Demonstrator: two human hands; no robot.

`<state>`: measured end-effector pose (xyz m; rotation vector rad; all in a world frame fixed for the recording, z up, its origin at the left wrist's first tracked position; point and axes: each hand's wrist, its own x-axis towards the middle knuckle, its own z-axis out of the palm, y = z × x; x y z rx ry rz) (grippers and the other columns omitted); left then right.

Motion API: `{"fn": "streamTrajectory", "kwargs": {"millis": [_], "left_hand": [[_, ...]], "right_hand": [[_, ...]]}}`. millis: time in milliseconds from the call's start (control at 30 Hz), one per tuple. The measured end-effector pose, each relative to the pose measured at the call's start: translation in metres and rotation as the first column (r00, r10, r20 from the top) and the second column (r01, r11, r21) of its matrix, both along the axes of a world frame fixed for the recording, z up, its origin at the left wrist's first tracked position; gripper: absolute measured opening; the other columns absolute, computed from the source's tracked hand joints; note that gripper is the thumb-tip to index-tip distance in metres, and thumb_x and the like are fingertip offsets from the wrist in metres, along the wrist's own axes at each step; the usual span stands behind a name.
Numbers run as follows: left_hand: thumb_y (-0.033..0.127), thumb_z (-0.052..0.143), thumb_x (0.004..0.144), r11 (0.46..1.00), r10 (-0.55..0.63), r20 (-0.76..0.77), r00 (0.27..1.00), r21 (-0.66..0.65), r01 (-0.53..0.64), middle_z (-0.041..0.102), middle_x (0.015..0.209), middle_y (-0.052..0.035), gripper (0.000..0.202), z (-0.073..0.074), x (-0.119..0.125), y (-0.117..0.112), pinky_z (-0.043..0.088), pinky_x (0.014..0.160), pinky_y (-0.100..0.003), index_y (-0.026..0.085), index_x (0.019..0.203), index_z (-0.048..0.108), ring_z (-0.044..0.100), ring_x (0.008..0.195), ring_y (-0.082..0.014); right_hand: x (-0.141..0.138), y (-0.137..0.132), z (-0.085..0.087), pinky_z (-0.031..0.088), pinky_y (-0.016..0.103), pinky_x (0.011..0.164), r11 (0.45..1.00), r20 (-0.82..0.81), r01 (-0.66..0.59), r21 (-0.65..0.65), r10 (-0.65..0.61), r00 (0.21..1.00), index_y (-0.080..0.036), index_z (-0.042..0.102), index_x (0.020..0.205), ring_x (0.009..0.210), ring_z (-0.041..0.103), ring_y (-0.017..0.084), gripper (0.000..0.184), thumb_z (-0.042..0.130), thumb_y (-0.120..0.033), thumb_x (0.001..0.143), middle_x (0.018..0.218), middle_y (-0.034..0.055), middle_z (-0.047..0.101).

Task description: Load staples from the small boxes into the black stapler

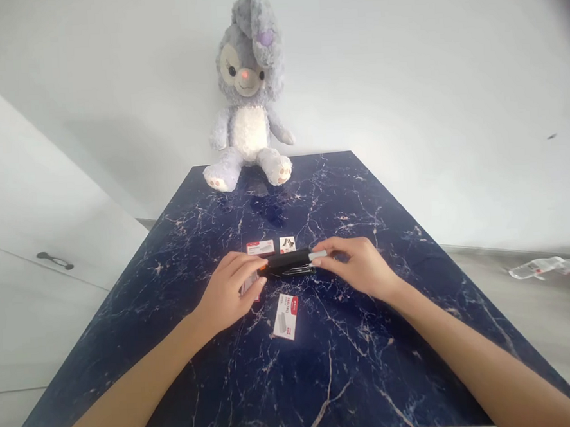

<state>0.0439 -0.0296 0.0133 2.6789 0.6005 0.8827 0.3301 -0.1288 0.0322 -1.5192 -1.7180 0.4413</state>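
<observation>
A black stapler lies crosswise between my two hands over the middle of the dark blue marbled table. My left hand is closed around its left end, where a bit of orange shows by the fingers. At the right end, my right hand pinches a light grey piece between thumb and fingers; whether it is part of the stapler or separate I cannot tell. A shiny metal strip shows under the black body. Closer to me lies a white and red staple box.
Behind the stapler lie another white and red box and a small picture card or box. One more box is partly hidden by my left hand. A grey plush rabbit sits at the far edge. Clear plastic packaging lies right of the table.
</observation>
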Motion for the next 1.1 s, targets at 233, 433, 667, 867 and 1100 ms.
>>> {"fn": "streamTrajectory", "kwargs": {"millis": [233,433,667,867,1100], "left_hand": [[0.022,0.064,0.094,0.858,-0.171,0.171,0.970,-0.459,0.231,0.072,0.107,-0.0034,0.023,0.011,0.012,-0.042,0.053,0.086,-0.030,0.025,0.117,0.066,0.068,0.096,-0.0176],[0.032,0.059,0.098,0.650,-0.116,0.129,0.985,-0.740,0.173,0.073,0.101,-0.0025,0.017,0.013,0.012,-0.041,0.053,0.082,-0.029,0.025,0.109,0.071,0.069,0.092,-0.0179],[0.026,0.059,0.097,0.764,-0.059,0.004,0.998,-0.643,0.048,0.073,0.097,-0.0014,0.014,0.021,0.013,-0.047,0.051,0.079,-0.027,0.025,0.103,0.072,0.067,0.087,-0.0160],[0.029,0.063,0.097,0.660,-0.058,0.097,0.994,-0.743,0.111,0.074,0.095,-0.0027,0.014,0.015,0.013,-0.042,0.053,0.078,-0.027,0.024,0.099,0.076,0.068,0.085,-0.0167],[0.036,0.063,0.097,0.627,0.002,0.072,0.997,-0.777,0.054,0.073,0.092,-0.0040,0.019,0.011,0.013,-0.044,0.055,0.075,-0.029,0.022,0.105,0.073,0.067,0.084,-0.0177]], "right_hand": [[-0.049,-0.017,-0.010,0.056,0.029,0.081,0.840,0.201,-0.385,0.383,0.331,0.922,-0.018,0.068,0.112,0.086,0.069,0.015,0.017,0.068,-0.022,0.096,0.099,0.0049,0.076],[-0.049,-0.016,-0.012,0.058,0.032,0.081,0.817,0.245,-0.431,0.383,0.360,0.900,-0.017,0.065,0.115,0.087,0.069,0.017,0.018,0.065,-0.020,0.097,0.100,0.0054,0.075],[-0.052,-0.017,-0.017,0.059,0.033,0.079,0.773,0.330,-0.448,0.449,0.323,0.887,-0.013,0.064,0.116,0.087,0.068,0.018,0.022,0.067,-0.017,0.095,0.100,0.0074,0.076],[-0.054,-0.020,-0.013,0.056,0.030,0.070,0.787,0.452,-0.398,0.471,0.172,0.875,-0.016,0.069,0.102,0.080,0.067,0.016,0.009,0.069,-0.017,0.094,0.096,0.0059,0.074],[-0.054,-0.023,0.000,0.062,0.034,0.083,0.714,0.569,-0.478,0.512,0.135,0.811,-0.012,0.072,0.101,0.098,0.070,0.021,0.010,0.070,-0.012,0.091,0.114,0.0088,0.076]]}}
